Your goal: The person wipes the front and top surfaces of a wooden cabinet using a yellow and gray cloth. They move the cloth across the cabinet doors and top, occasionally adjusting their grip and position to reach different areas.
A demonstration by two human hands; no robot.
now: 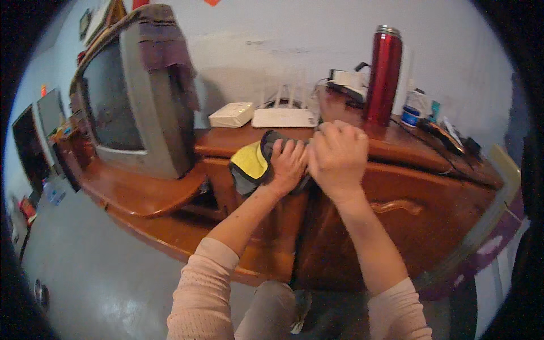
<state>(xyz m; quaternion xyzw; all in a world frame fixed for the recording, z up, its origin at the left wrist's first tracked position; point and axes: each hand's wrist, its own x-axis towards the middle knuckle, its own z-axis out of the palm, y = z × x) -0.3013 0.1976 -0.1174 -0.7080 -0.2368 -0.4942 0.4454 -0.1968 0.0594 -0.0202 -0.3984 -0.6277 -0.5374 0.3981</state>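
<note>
A yellow and grey cloth (pixel 250 163) with dark edging is bunched in front of the wooden cabinet's top edge. My left hand (pixel 289 163) grips it, fingers spread over the grey side, while the yellow side folds out to the left. My right hand (pixel 338 159) is curled tightly at the cloth's right end, against the left fingertips. The inside of that fist is hidden from view. Both hands are close together, just before the front edge of the cabinet top (pixel 382 146).
Behind my hands stand a white router (pixel 284 118) and a white box (pixel 231 114). A red thermos flask (pixel 384 76) rises at the right, near a blue-labelled jar (pixel 410 116) and a cable (pixel 429 146). At left is a CRT television (pixel 140 102). A curved handle (pixel 395 207) sticks out below.
</note>
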